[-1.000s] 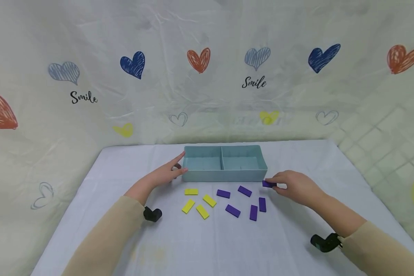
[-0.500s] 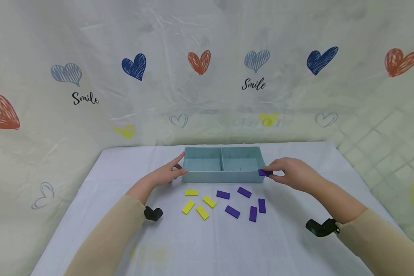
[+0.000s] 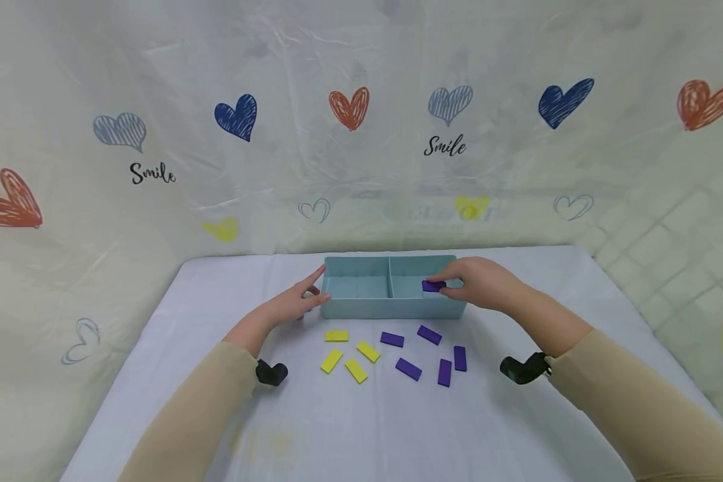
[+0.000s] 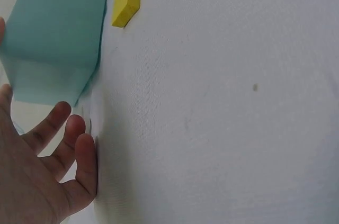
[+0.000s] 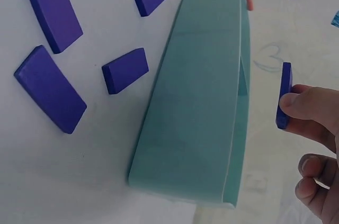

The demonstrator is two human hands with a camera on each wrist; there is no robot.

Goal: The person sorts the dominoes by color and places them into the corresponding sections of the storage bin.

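A pale teal box with two compartments stands at the far part of the table. Pinched between thumb and fingers of my right hand, a small purple rectangular block hangs over the right compartment; in the right wrist view this block is held above the box wall. My left hand touches the box's left end, index finger and thumb stretched along it. The left wrist view shows its other fingers loosely bent beside the box, holding nothing.
Several yellow blocks lie on the white cloth in front of the box's left half. Several purple blocks lie to their right. A curtain printed with hearts hangs behind the table.
My right hand has carried the purple block up and leftward, from in front of the box's right corner to over the right compartment. The left hand has stayed at the box's left end.
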